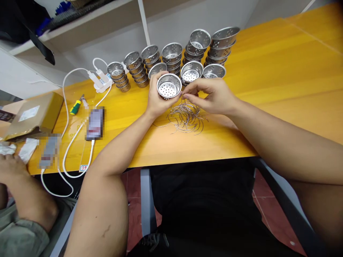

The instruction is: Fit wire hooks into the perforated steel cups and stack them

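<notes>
A perforated metal cup (169, 86) is in my left hand (155, 100), its open top facing up and my fingers wrapped round its side. Close to the cup's right edge, my right hand (211, 94) is pinched, thumb against forefinger; what lies between the fingertips is too small to make out. Just below both hands, a loose heap of thin curved metal wires (186, 116) rests on the yellow table (227, 142). Behind the hands stand several stacks of similar perforated cups (171, 53), partly hidden by my hands.
Left of my arm lie a phone (95, 124), another phone (50, 150), white cables and a green-yellow screwdriver (75, 107). A cardboard box (37, 114) and power strip (102, 82) sit farther back. Another person's arm (29, 194) is at the far left.
</notes>
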A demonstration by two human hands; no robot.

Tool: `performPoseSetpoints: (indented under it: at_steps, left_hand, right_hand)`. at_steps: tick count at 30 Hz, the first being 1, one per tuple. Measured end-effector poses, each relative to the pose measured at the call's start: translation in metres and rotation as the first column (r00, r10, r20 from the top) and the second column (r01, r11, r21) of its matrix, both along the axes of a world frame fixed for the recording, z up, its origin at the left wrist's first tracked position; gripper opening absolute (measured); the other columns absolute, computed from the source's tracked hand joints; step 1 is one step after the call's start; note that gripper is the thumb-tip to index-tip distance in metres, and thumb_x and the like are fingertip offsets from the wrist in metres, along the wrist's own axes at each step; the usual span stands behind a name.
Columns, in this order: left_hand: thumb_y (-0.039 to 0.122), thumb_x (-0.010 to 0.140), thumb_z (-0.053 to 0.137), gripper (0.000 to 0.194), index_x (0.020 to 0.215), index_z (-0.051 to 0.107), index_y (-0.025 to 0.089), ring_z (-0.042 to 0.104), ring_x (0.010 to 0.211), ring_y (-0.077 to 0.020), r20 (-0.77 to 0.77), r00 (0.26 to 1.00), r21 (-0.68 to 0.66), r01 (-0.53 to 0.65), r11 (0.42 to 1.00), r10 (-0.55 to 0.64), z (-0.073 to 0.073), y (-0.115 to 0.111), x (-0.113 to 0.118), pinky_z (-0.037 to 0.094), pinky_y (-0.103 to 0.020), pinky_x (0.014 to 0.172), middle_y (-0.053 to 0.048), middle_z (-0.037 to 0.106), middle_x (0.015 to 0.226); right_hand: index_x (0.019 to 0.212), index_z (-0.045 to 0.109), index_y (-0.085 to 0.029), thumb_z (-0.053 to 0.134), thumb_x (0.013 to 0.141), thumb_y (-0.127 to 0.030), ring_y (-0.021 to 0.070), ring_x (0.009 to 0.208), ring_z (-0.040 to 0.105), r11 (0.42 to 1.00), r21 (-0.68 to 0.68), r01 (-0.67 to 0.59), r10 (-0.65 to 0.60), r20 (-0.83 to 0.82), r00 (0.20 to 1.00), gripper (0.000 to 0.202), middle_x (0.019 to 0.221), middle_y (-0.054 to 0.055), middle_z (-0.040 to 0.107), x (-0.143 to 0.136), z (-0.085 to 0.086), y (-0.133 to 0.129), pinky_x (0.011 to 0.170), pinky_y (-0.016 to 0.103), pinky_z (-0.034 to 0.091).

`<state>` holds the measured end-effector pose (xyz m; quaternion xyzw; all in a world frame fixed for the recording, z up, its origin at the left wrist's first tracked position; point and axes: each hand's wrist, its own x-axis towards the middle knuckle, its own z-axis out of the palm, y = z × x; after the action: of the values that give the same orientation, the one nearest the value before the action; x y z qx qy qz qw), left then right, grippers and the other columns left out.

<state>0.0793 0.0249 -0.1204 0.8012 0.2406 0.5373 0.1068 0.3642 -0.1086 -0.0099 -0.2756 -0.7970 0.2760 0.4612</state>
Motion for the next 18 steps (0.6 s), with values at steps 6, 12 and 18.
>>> performPoseSetpoints:
  at_steps: [6,12,18]
  left_hand:
    - [0.100,0.103,0.091,0.103,0.177,0.049,0.041,0.080,0.151,-0.0338,0.031,0.999,-0.001,-0.008,1.000,0.008,-0.001,-0.003,0.004,0.065,-0.062,0.141,-0.009,0.071,0.159]
    - [0.096,0.109,0.086,0.112,0.192,0.031,0.046,0.076,0.160,-0.0368,-0.028,0.997,0.003,0.067,0.998,-0.066,-0.005,0.003,0.009,0.058,-0.066,0.147,-0.010,0.067,0.168]
    - [0.103,0.103,0.087,0.117,0.188,0.035,0.041,0.079,0.159,-0.0367,-0.083,0.985,-0.080,0.147,0.986,-0.154,-0.002,-0.015,0.017,0.062,-0.065,0.145,-0.011,0.068,0.168]
  right_hand:
    - [0.119,0.092,-0.035,0.092,0.116,-0.089,0.0288,0.082,0.068,0.995,-0.011,0.103,-0.103,-0.151,0.983,0.054,0.100,0.009,0.081,0.006,-0.008,0.012,0.077,0.052,0.062]
    - [0.120,0.092,-0.034,0.088,0.112,-0.101,0.0257,0.069,0.062,0.980,-0.007,0.197,-0.196,-0.120,0.973,0.067,0.088,0.006,0.074,0.009,-0.018,0.025,0.066,0.049,0.060]
    - [0.126,0.091,-0.035,0.083,0.115,-0.098,0.0322,0.078,0.073,0.954,0.032,0.297,-0.297,-0.016,0.955,0.065,0.091,0.007,0.077,0.002,-0.025,0.027,0.081,0.057,0.072]
